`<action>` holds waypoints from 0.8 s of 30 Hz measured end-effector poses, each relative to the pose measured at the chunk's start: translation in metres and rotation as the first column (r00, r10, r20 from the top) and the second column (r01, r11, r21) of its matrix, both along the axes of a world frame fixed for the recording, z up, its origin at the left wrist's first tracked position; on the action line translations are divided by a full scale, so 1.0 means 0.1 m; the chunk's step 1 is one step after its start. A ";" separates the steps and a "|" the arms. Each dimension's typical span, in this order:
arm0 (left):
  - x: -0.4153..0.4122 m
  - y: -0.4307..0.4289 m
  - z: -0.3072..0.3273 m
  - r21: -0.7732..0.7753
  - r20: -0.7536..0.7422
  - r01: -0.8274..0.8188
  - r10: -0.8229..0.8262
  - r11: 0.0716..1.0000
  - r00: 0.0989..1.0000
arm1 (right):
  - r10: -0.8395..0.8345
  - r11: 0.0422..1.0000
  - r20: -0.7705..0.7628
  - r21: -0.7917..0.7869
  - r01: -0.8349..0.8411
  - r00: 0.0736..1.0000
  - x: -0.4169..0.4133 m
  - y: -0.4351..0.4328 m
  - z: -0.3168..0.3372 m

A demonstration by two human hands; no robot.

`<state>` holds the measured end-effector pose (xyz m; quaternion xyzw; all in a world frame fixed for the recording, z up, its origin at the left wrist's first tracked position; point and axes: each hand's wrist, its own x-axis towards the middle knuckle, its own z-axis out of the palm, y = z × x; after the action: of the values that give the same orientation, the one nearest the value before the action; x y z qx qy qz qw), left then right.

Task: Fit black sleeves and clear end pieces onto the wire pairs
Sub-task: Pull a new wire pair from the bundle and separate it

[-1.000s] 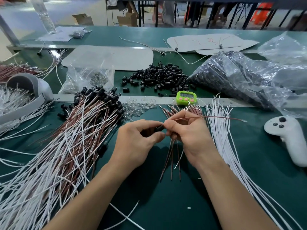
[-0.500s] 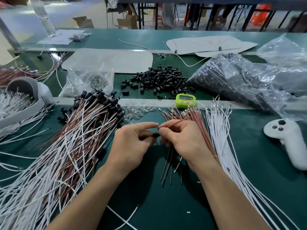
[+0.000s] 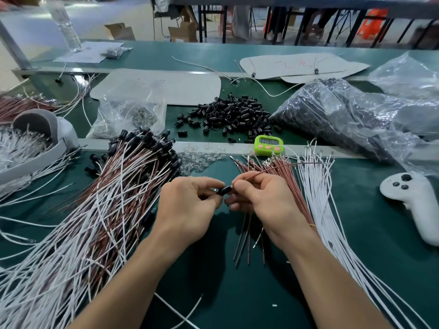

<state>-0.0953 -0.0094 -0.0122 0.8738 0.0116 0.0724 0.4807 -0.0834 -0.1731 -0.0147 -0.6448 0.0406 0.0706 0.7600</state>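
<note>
Now, hands parted slightly, left fingers (image 3: 209, 182) pinch the bared sleeve (image 3: 224, 189), right fingers (image 3: 244, 179) pinch a wire (image 3: 280, 167), seemingly threading it.

Green desk (image 3: 237, 293) fills view. Beyond, 12 o'clock: pale floor (image 3: 99, 13), cardboard boxes (image 3: 183, 32), dark table legs (image 3: 299, 27); orange stool (image 3: 373, 22) at 1.

bare green mat (image 3: 213, 293) near, finished wire heap (image 3: 78, 222) left, white wires (image 3: 332, 210) right
</note>
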 end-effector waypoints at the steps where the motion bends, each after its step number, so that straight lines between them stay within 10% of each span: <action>1: -0.01 0.00 0.00 0.007 0.003 0.003 -0.003 1.000 1.000 | 0.026 1.000 0.000 -0.011 -0.026 1.000 -0.01 0.00 0.00; 6: -0.04 -0.03 0.01 0.016 0.023 0.020 -0.020 1.000 1.000 | 0.068 0.979 0.021 -0.193 -0.063 0.997 -0.03 0.01 0.00; 24: -0.05 0.19 0.25 0.387 0.036 -0.086 0.078 0.918 0.996 | -0.250 0.914 -0.054 0.317 0.254 0.967 0.05 -0.27 0.20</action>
<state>-0.1000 0.0094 0.0123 0.9498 0.0288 0.1017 0.2946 -0.0780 -0.1999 0.0055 -0.5014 0.1159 -0.0182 0.8572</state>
